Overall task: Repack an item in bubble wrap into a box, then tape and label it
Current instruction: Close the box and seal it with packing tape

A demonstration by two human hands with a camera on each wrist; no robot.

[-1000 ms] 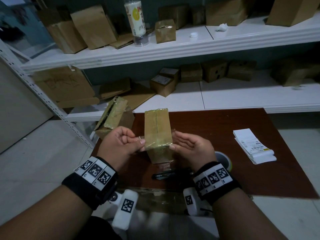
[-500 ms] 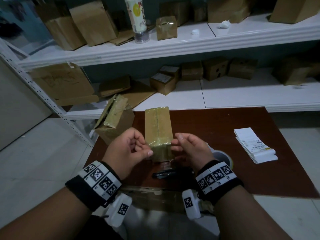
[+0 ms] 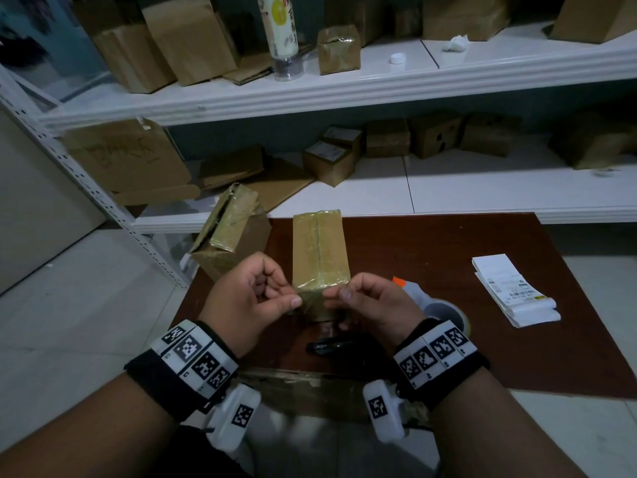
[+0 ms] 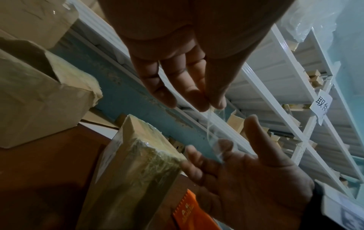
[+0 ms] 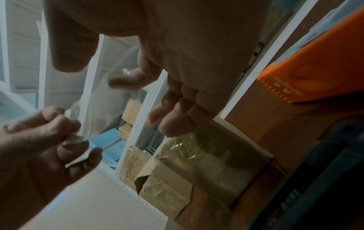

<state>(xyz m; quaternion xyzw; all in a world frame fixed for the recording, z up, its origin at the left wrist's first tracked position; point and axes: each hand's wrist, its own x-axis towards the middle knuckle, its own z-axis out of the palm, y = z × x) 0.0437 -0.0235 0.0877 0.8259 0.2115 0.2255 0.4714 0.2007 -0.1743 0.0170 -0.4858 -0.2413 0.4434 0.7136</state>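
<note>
A tall narrow cardboard box (image 3: 319,250), wrapped in glossy clear tape, lies on the brown table (image 3: 448,357). Both hands hover in front of its near end, apart from it. A thin strip of clear tape (image 4: 211,124) stretches between them. My left hand (image 3: 289,300) pinches one crumpled end of the tape (image 5: 78,157) between thumb and fingers. My right hand (image 3: 339,292) holds the other end at its thumb and index fingertip, other fingers loosely spread. The right wrist view has the box (image 5: 206,155) below my right fingers.
An orange tape dispenser (image 3: 431,305) lies just right of my right hand. A stack of white labels (image 3: 510,288) lies further right. A black tool (image 3: 327,346) lies near the table's front edge. An opened taped box (image 3: 231,243) stands at the left corner. Shelves of boxes rise behind.
Both hands have come off the box's sides and drawn back toward me in front of its near end. A strip of clear tape now hangs between them.
</note>
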